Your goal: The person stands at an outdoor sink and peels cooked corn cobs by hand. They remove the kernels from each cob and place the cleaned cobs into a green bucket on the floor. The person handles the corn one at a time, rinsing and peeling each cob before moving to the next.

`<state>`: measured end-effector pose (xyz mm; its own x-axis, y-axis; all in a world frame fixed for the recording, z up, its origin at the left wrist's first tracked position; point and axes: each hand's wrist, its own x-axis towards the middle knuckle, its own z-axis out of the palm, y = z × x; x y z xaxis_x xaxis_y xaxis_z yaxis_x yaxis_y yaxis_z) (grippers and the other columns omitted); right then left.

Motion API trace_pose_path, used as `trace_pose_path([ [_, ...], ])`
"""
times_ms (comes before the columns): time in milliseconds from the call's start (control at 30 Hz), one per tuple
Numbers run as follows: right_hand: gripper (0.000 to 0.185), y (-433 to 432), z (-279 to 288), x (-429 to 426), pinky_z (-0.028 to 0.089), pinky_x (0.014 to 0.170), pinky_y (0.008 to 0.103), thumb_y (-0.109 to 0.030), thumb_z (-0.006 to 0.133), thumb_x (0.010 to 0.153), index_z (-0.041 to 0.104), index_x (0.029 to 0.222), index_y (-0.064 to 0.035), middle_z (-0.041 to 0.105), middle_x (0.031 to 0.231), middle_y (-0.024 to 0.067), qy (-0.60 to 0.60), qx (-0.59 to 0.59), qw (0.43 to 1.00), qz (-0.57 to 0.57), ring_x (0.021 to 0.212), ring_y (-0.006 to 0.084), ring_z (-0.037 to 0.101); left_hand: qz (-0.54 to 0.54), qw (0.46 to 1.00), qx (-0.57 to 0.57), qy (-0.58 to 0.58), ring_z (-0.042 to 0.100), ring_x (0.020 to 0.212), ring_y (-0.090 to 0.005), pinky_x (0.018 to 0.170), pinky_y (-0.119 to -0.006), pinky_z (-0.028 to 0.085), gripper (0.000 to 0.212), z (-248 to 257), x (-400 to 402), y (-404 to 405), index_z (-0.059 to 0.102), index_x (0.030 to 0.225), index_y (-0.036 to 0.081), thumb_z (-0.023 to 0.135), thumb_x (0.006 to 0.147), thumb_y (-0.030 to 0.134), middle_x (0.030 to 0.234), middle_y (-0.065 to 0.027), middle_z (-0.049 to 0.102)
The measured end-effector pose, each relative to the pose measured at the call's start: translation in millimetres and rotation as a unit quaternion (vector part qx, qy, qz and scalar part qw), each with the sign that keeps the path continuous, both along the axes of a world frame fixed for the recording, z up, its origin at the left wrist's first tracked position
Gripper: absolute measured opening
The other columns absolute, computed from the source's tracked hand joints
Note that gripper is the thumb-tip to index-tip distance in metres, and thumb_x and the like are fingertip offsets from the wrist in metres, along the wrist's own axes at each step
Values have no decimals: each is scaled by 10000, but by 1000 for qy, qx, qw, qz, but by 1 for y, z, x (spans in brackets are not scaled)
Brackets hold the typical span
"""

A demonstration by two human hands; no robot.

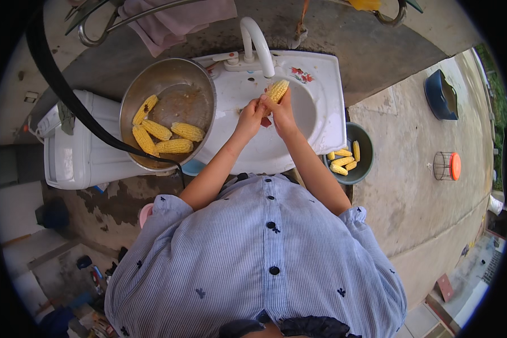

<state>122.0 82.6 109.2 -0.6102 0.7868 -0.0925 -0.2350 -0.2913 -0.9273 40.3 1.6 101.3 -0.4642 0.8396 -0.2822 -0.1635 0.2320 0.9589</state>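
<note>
An ear of corn [277, 89] is held by both hands over the bowl of a white ceramic sink [331, 84]. My left hand [252, 115] grips its lower end, and my right hand [282, 112] wraps its side with the thumb across the front. Just above the corn's tip hangs the spout of a white faucet [257, 38]; water seems to fall from it onto the ear. Left of my hands, a large metal basin [181, 101] holds several ears of corn [174, 146]. A dark green bucket [365, 145] with several more ears [342, 161] stands below the sink's right side.
A white washing machine [93, 148] stands at the left, under the basin's edge. A black hose [76, 112] arcs across the basin. A pink cloth [173, 21] hangs from a metal rail above. On the concrete floor at right are a blue container [437, 95] and a red-topped wire cage [445, 166].
</note>
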Motion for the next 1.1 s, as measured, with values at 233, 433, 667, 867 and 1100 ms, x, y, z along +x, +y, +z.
trace_pose_path([
  [233, 421, -3, -1, 4, 470, 532, 326, -412, 571, 882, 590, 877, 8, 561, 621, 45, -287, 249, 925, 26, 549, 167, 554, 8, 976, 105, -191, 624, 893, -184, 789, -316, 535, 311, 8, -8, -18, 502, 1143, -25, 505, 944, 213, 1040, -99, 601],
  [433, 302, 4, 5, 11, 421, 424, 249, -267, 512, 939, 546, 778, -14, 501, 584, 9, -79, 21, 985, 153, 454, 85, 467, 5, 965, 95, -245, 640, 855, -183, 786, -319, 537, 292, 7, -19, -25, 537, 1115, 5, 532, 928, 229, 996, -85, 623],
  [667, 202, 21, -17, 28, 506, 618, 310, -158, 513, 927, 501, 1044, 6, 561, 904, 119, -140, 118, 965, 188, 693, 168, 579, 7, 928, 105, -357, 630, 804, -145, 766, -291, 527, 304, 2, -25, -29, 553, 1104, 25, 553, 917, 265, 963, -88, 631],
  [867, 625, 27, -15, 25, 478, 853, 352, -98, 583, 856, 256, 1387, -65, 416, 1298, 232, -146, 182, 970, 70, 1041, 270, 563, 68, 962, 88, -249, 620, 795, -164, 715, -288, 536, 332, 3, -16, -29, 491, 1092, -2, 648, 855, 168, 969, -96, 597],
  [1100, 380, 16, 1, -1, 462, 689, 305, -203, 547, 896, 408, 1207, -33, 567, 943, 125, -202, 205, 958, 3, 780, 175, 557, -8, 997, 27, -67, 597, 695, -110, 625, -238, 503, 337, 10, 4, -20, 517, 1086, -12, 686, 818, 105, 918, -69, 603],
])
